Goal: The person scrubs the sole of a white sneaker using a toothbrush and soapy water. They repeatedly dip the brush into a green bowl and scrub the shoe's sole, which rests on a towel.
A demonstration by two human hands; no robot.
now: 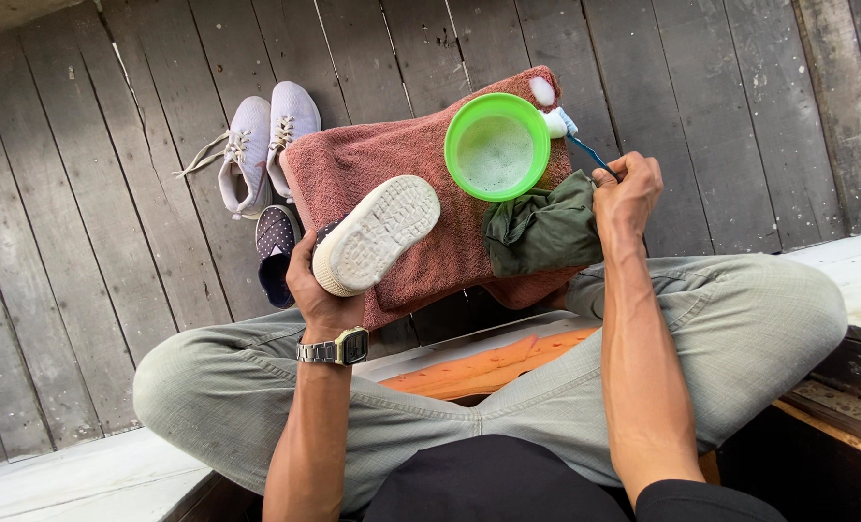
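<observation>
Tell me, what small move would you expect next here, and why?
Probably dipping the brush into the green bowl. The right hand holds the brush beside the bowl of foamy water, while the left hand holds a shoe sole-up, seemingly ready for scrubbing.

Toothbrush (585, 150) handle (inside fist) hidden

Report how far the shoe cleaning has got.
Set up: foamy green bowl and green cloth sit on the reddish towel. In hand: left hand holds a dark shoe sole up; right hand grips a blue toothbrush. Left: pale sneakers and the dotted shoe lie aside.
</observation>
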